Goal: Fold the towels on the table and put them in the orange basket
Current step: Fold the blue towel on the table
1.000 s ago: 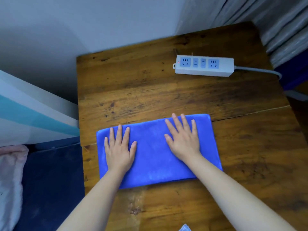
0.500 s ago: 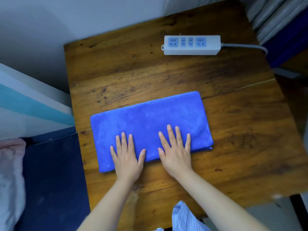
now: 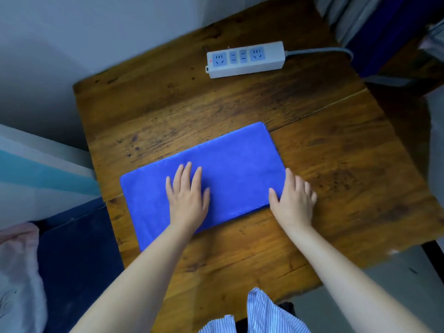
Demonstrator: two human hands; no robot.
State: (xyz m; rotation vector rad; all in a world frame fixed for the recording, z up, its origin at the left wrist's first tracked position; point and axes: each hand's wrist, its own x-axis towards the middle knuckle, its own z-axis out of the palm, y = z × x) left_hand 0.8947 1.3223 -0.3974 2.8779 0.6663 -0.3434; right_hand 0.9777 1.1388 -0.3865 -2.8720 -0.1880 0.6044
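I am pressing my flat left hand (image 3: 188, 197) on the blue towel (image 3: 204, 179), which is lying folded on the bench (image 3: 336, 164). My right hand (image 3: 294, 199), fingers straight, is reaching its right end; I should be lifting that end squarely across.

No text, label or number can be read anywhere in this view.

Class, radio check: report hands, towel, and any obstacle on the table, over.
Left hand flat on blue towel. Right hand at towel's right end, thumb on it. Power strip far side of table, clear of towel.
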